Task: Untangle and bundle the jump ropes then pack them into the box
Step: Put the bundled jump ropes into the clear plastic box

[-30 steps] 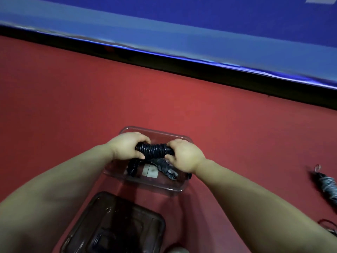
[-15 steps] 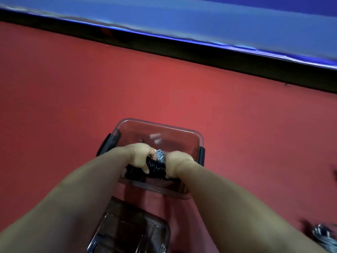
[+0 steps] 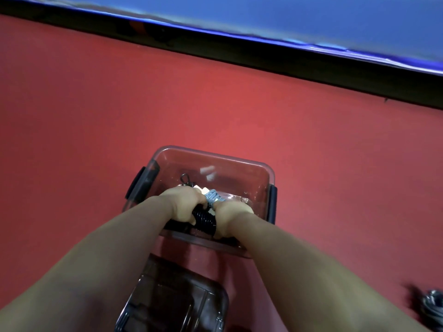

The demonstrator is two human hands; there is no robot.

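Note:
A clear plastic box (image 3: 215,155) with dark side latches sits on the red floor. Both my hands are down inside its near half. My left hand (image 3: 183,204) and my right hand (image 3: 231,215) each grip an end of a black coiled jump rope bundle (image 3: 205,218). A grey rope bundle (image 3: 214,197) lies in the box just beyond my knuckles, touching them. A small dark clip (image 3: 185,179) rests on the box floor behind my left hand.
The box's dark translucent lid (image 3: 175,298) lies on the floor just in front of the box, between my forearms. Another grey rope bundle (image 3: 432,304) sits at the lower right edge. A black and blue mat border (image 3: 239,49) runs across the top.
My hands have lowered the black bundle from above the box rim down into the box. My head has tilted, so the box's far wall and latches show.

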